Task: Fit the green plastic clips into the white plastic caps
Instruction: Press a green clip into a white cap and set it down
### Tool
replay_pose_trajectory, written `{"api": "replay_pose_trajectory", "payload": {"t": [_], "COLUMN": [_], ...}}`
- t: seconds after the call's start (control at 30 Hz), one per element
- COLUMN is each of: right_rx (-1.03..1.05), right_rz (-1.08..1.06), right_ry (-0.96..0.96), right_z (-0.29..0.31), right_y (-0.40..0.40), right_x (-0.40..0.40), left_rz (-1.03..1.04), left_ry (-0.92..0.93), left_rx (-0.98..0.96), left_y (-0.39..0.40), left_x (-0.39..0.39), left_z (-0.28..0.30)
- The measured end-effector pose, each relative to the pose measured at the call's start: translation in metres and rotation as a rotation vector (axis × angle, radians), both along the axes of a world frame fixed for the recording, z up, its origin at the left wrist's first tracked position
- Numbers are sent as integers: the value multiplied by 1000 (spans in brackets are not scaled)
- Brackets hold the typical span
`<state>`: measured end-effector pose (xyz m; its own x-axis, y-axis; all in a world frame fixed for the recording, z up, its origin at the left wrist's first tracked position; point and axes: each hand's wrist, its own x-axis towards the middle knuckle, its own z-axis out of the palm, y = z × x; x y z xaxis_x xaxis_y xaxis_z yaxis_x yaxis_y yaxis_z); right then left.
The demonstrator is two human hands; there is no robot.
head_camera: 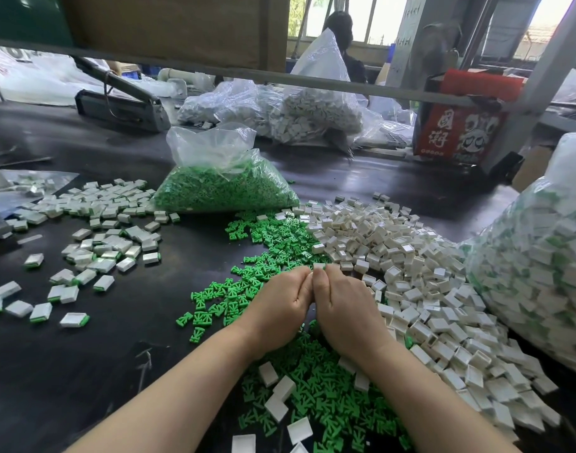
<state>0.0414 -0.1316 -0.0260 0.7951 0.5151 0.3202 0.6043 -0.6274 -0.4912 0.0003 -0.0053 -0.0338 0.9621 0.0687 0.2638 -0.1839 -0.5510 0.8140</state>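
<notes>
My left hand [281, 302] and my right hand [344, 302] meet knuckle to knuckle above the dark table, fingers curled. Between their fingertips sits one white plastic cap [319, 266]; any clip in it is hidden by my fingers. Loose green plastic clips [273, 243] spread in a band under and beyond my hands. A heap of empty white caps [410, 256] lies to the right. Caps fitted with green clips [100, 243] are scattered on the left.
A clear bag of green clips [221, 188] stands behind the pile. A large bag of fitted caps [535, 266] fills the right edge. Bags of white caps [312, 116], a red carton [456, 132] and a seated person [342, 37] are at the back.
</notes>
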Motion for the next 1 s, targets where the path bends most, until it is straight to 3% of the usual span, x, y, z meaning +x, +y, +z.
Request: {"api": "replay_pose_trajectory", "payload": {"t": [0.53, 0.77, 1.0], "right_rx": [-58, 160, 139], "right_rz": [81, 126, 120], "right_ry": [-46, 42, -17], "right_z": [2, 19, 18], "right_y": [-5, -11, -6], "right_x": [2, 4, 0], "left_rz": [-59, -139, -173], "left_ry": [44, 55, 67], "left_rx": [132, -402, -539], "left_y": [5, 1, -2], "left_x": [-1, -6, -6], "left_z": [5, 18, 19]}}
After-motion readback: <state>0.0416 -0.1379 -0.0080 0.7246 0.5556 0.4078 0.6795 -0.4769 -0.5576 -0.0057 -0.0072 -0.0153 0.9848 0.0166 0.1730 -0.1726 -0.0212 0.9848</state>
